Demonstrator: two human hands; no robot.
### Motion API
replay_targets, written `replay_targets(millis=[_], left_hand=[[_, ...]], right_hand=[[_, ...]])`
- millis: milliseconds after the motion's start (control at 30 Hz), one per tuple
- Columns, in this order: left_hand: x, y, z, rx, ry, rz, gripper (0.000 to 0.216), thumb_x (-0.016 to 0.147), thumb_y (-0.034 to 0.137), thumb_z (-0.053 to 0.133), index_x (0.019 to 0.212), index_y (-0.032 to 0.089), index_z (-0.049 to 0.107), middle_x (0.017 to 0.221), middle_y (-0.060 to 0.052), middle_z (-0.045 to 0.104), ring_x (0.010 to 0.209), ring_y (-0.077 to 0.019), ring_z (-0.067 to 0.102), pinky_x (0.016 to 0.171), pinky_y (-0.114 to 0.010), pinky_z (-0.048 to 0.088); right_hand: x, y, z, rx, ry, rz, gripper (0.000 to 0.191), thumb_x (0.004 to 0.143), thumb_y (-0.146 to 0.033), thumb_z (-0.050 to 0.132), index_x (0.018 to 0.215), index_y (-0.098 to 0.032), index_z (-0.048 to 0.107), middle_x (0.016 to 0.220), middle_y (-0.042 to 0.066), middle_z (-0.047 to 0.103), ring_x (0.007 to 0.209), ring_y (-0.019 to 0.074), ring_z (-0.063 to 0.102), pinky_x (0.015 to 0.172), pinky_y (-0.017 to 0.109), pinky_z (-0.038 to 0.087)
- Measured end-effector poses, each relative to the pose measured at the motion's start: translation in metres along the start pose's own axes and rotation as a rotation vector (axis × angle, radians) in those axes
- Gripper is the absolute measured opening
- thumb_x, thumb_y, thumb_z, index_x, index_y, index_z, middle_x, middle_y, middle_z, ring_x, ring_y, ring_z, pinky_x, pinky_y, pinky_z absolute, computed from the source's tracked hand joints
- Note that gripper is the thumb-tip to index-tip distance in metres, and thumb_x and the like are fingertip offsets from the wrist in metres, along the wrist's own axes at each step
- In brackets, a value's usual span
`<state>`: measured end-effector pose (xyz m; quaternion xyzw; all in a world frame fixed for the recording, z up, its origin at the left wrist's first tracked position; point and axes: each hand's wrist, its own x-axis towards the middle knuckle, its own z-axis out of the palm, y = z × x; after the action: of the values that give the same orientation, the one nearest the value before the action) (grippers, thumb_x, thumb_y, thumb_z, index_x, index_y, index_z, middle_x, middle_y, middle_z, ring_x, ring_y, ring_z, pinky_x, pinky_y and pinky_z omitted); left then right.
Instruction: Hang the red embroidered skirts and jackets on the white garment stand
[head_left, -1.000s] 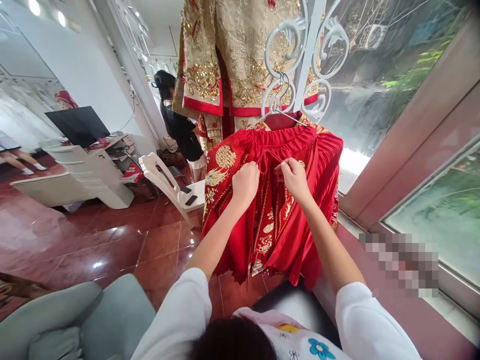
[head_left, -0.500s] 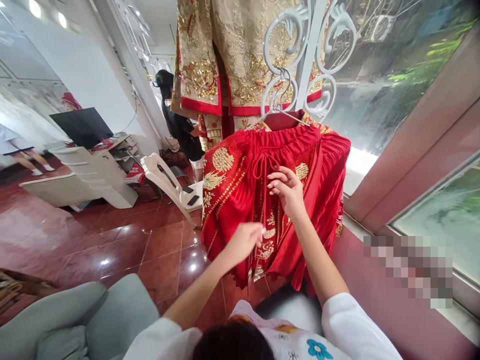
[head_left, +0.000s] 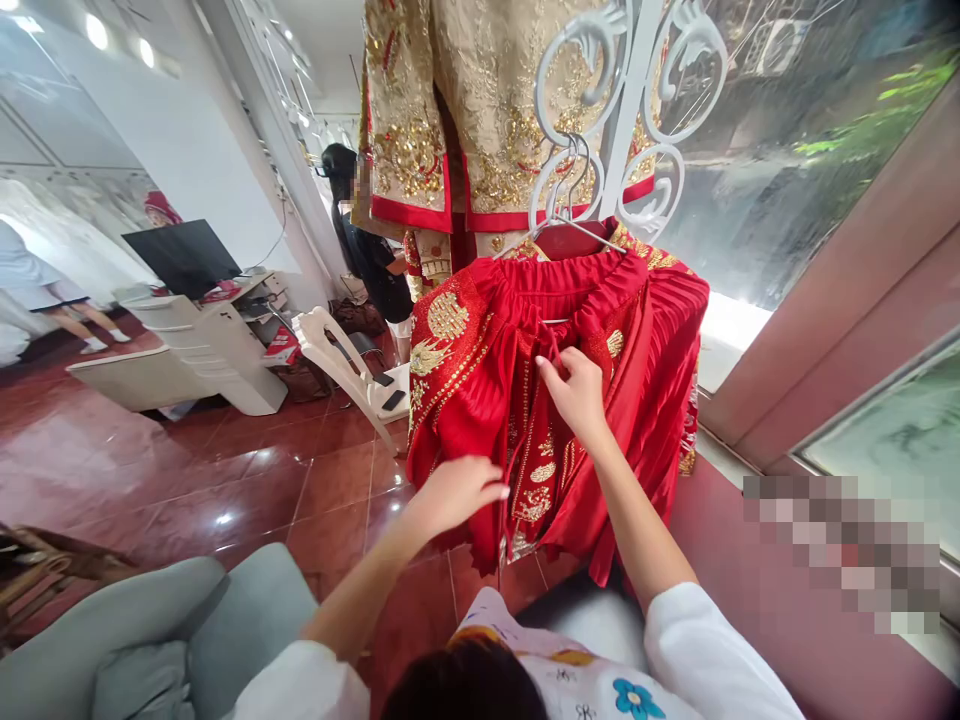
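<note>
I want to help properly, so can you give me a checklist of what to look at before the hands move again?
1. Hanger hooked up: ok, it hangs on the white scroll rack.
2. Right hand on the red cord: ok, fingers pinch it below the waistband.
3. Left hand gripping a cord: cannot tell; it is lower, in front of the red garment.
4. Waistband smooth: not ok, it is bunched and dips in the middle.
5. Knot tight: cannot tell.

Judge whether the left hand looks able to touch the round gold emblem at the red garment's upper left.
Probably yes: the left hand is below the emblem, and nothing visible blocks the way.
</note>
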<state>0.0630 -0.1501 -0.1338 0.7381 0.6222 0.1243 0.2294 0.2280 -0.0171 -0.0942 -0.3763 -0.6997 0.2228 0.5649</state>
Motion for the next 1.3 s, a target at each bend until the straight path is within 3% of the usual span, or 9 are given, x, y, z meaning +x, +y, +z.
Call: replay_targets(millis=[133,233,400,500,567,633,933,1167,1300], left_hand=[[0.046,0.042,-0.042,-0.183,0.393,0.285,0.034,0.093,0.037,0.04,0.11,0.019,0.063,0.106,-0.006,0.067,0.091,-0.0154,0.063,0.084,-0.028,0.048],[0.082,0.063,-0.05,-0.13,0.649,0.274,0.032,0.094,0.027,0.039,0.117,0.014,0.057,0.099,-0.008,0.065,0.082,-0.0135,0.062,0.078,-0.027,0.05],[0.11,0.066,-0.057,0.589,0.848,0.146,0.034,0.09,0.018,0.041,0.121,0.021,0.055,0.101,-0.011,0.056,0.096,-0.0257,0.053,0.077,-0.038,0.045],[0.105,0.059,-0.066,0.815,0.823,0.152,0.033,0.089,0.016,0.042,0.12,0.022,0.053,0.105,-0.012,0.054,0.093,-0.026,0.051,0.077,-0.04,0.042],[0.098,0.052,-0.075,0.905,0.81,0.177,0.029,0.089,0.015,0.041,0.114,0.02,0.054,0.106,-0.012,0.053,0.094,-0.026,0.05,0.077,-0.04,0.041],[0.09,0.046,-0.087,0.961,0.787,0.208,0.023,0.087,0.015,0.043,0.106,0.017,0.056,0.106,-0.013,0.052,0.097,-0.0269,0.048,0.079,-0.04,0.04],[0.08,0.034,-0.115,0.869,0.517,0.37,0.019,0.091,0.024,0.04,0.096,0.013,0.055,0.109,-0.012,0.048,0.098,-0.0253,0.044,0.084,-0.04,0.038],[0.076,0.039,-0.121,0.76,0.388,0.388,0.023,0.09,0.011,0.033,0.091,0.012,0.056,0.106,-0.012,0.047,0.097,-0.024,0.043,0.08,-0.037,0.039],[0.073,0.042,-0.118,0.861,0.41,0.439,0.024,0.089,0.009,0.034,0.093,0.008,0.057,0.104,-0.014,0.049,0.098,-0.0259,0.045,0.078,-0.037,0.039]], right_hand=[[-0.01,0.0,-0.058,0.529,-0.089,0.245,0.032,0.072,-0.038,0.054,0.053,-0.018,0.038,0.053,-0.003,0.037,0.049,0.0086,0.038,0.048,0.023,0.033],[-0.014,0.006,-0.105,0.759,0.263,0.291,0.022,0.07,-0.037,0.051,0.063,-0.018,0.046,0.061,-0.001,0.047,0.052,0.0097,0.045,0.046,0.023,0.036],[-0.016,0.0,-0.097,0.101,0.958,-0.026,0.029,0.078,-0.028,0.052,0.103,-0.019,0.061,0.101,0.007,0.061,0.09,0.016,0.058,0.079,0.032,0.047],[-0.018,-0.011,-0.041,-0.216,0.656,-0.233,0.017,0.078,-0.026,0.054,0.087,-0.018,0.066,0.089,0.006,0.066,0.092,0.0202,0.059,0.09,0.039,0.044],[-0.014,-0.012,-0.003,-0.101,0.259,-0.179,0.021,0.083,-0.025,0.048,0.087,-0.017,0.067,0.083,0.005,0.068,0.078,0.0179,0.062,0.08,0.034,0.048],[-0.007,-0.008,0.024,-0.027,0.067,-0.091,0.026,0.084,-0.024,0.044,0.094,-0.015,0.067,0.09,0.008,0.07,0.079,0.0185,0.064,0.078,0.033,0.05],[-0.02,-0.018,0.043,-0.068,0.264,-0.205,0.024,0.088,-0.029,0.046,0.081,-0.015,0.063,0.078,0.006,0.064,0.071,0.015,0.057,0.068,0.027,0.045],[-0.023,-0.023,0.049,-0.261,0.136,-0.094,0.024,0.087,-0.027,0.044,0.08,-0.013,0.061,0.079,0.008,0.062,0.068,0.0156,0.052,0.066,0.027,0.038],[-0.02,-0.025,0.044,-0.082,0.094,0.034,0.02,0.079,-0.025,0.047,0.064,-0.015,0.055,0.059,0.0,0.052,0.055,0.0113,0.043,0.058,0.024,0.032]])
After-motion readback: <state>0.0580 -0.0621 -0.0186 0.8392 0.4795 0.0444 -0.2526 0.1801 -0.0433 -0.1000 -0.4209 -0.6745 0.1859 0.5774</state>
